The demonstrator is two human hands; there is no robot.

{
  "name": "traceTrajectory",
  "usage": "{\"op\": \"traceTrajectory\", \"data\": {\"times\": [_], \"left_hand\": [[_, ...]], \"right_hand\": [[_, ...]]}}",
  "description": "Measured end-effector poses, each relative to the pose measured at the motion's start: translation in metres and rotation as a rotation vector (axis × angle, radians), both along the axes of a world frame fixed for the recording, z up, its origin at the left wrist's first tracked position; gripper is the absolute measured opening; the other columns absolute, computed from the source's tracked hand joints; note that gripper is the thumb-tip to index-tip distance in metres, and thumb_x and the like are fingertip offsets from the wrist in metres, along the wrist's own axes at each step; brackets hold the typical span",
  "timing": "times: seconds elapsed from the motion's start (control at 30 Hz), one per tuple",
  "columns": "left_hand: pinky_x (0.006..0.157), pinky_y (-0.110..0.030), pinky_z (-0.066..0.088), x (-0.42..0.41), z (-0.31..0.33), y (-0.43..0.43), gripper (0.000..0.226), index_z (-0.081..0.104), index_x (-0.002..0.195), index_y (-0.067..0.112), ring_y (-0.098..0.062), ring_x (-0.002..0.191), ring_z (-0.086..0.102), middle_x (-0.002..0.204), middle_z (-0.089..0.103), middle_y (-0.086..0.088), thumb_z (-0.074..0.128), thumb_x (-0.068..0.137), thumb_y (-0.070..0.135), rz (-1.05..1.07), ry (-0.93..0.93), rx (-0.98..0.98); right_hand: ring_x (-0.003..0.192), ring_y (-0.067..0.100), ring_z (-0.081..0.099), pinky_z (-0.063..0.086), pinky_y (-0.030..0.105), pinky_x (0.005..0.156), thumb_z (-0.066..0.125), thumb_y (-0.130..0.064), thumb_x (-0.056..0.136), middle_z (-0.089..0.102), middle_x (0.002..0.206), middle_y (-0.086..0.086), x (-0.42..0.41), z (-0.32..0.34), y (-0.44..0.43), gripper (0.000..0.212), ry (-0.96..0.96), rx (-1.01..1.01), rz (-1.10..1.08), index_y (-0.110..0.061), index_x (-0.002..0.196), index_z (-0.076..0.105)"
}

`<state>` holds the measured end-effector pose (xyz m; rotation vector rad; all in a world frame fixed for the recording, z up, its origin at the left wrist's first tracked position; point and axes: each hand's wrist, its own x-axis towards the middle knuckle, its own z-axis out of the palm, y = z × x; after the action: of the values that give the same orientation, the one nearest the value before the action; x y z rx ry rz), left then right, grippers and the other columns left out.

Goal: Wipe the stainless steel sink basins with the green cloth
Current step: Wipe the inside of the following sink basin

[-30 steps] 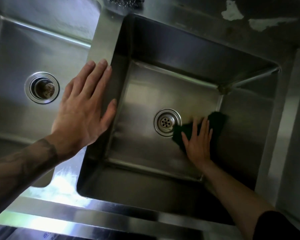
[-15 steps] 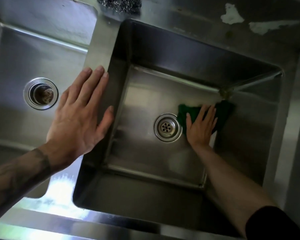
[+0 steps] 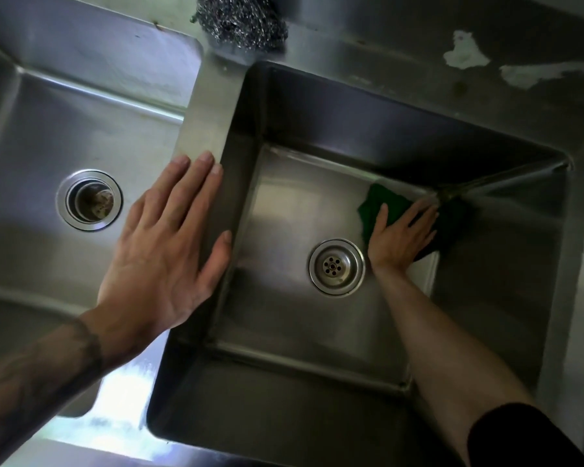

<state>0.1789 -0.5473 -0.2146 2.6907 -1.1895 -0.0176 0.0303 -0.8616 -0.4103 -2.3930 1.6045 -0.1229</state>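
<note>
Cloth (image 3: 374,204), green, lies on the floor of the right basin (image 3: 317,123), centre right of frame, near the drain (image 3: 337,267). I note right grip (image 3: 398,235) released, fingers flat, pressing it. Left grip (image 3: 162,254) released, flat on divider (image 3: 209,123) between basins.

Dark green cloth (image 3: 374,204), spread on right basin (image 3: 284,332) floor near far corner, left basin (image 3: 64,129) alongside, both steel
</note>
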Motion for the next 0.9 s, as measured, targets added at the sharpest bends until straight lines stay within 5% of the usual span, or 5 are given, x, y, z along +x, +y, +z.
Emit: {"op": "traceTrajectory", "data": {"times": [0.07, 0.27, 0.53, 0.77, 0.9], "left_hand": [[0.128, -0.042, 0.022, 0.000, 0.000, 0.000, 0.072, 0.026, 0.167, 0.008, -0.026, 0.164, 0.017, 0.176, 0.023, -0.007, 0.041, 0.106, 0.043, -0.010, -0.002, 0.001], [0.127, -0.046, 0.025, 0.001, -0.002, 0.000, 0.072, 0.024, 0.167, 0.009, -0.025, 0.164, 0.016, 0.176, 0.021, -0.006, 0.039, 0.106, 0.044, -0.001, -0.005, 0.011], [0.127, -0.046, 0.025, 0.000, 0.002, -0.001, 0.072, 0.026, 0.166, 0.007, -0.027, 0.163, 0.018, 0.176, 0.023, -0.008, 0.042, 0.105, 0.042, 0.004, 0.006, 0.006], [0.130, -0.031, 0.009, 0.001, 0.003, -0.001, 0.072, 0.027, 0.166, 0.008, -0.025, 0.164, 0.015, 0.176, 0.023, -0.007, 0.042, 0.105, 0.043, -0.001, 0.008, 0.003], [0.128, -0.044, 0.022, 0.001, 0.002, -0.001, 0.072, 0.028, 0.166, 0.008, -0.027, 0.164, 0.018, 0.175, 0.024, -0.008, 0.043, 0.105, 0.042, 0.005, 0.010, -0.010]], "right_hand": [[0.158, 0.044, 0.016, 0.011, 0.056, 0.129, 0.039, -0.052, 0.108, 0.016, 0.168, 0.032, 0.020, 0.002, 0.020, 0.080, -0.041, 0.034, -0.030, 0.000, 0.164, 0.016], [0.159, 0.039, 0.019, 0.008, 0.051, 0.128, 0.042, -0.055, 0.107, 0.018, 0.170, 0.026, 0.005, 0.000, 0.015, 0.080, 0.027, 0.000, 0.377, -0.006, 0.165, 0.017], [0.158, 0.042, 0.020, 0.012, 0.053, 0.127, 0.042, -0.049, 0.108, 0.023, 0.167, 0.030, 0.049, 0.009, 0.041, 0.075, -0.071, 0.093, -0.198, 0.002, 0.161, 0.025], [0.161, 0.032, 0.008, -0.001, 0.044, 0.128, 0.036, -0.063, 0.105, 0.005, 0.174, 0.018, 0.064, 0.005, 0.050, 0.087, 0.001, 0.073, 0.396, -0.008, 0.166, 0.009], [0.158, 0.040, 0.019, 0.015, 0.051, 0.128, 0.041, -0.052, 0.108, 0.013, 0.171, 0.026, 0.015, 0.005, 0.007, 0.079, -0.011, 0.025, 0.003, 0.000, 0.163, 0.018]]}}
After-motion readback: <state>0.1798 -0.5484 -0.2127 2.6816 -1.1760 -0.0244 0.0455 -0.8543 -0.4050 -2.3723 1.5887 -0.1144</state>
